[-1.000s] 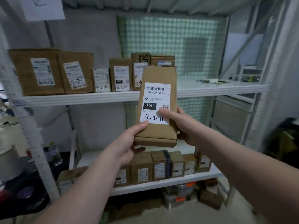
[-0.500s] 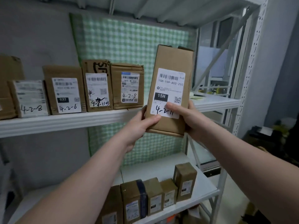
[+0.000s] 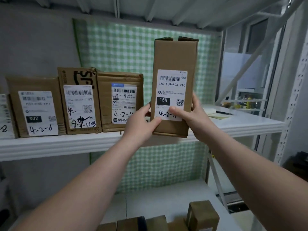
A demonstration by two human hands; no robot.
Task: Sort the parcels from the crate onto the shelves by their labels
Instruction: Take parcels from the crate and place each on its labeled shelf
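clamped on upright parcel (image 3: 175,55) with left grip (image 3: 141,121) and right grip (image 3: 193,117), at white shelf (image 3: 50,147) edge; labelled boxes (image 3: 120,78) alongside; green checked sheet (image 3: 116,47) behind

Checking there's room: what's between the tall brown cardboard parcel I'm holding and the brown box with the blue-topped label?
Only your left hand, gripping the tall brown cardboard parcel beside the creased brown box; nothing else, in the head view.

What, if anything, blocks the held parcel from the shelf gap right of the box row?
Nothing visible. The parcel, held by left hand and right hand, is upright at the front edge of the shelf, just right of the last box; a yellow notepad lies farther right.
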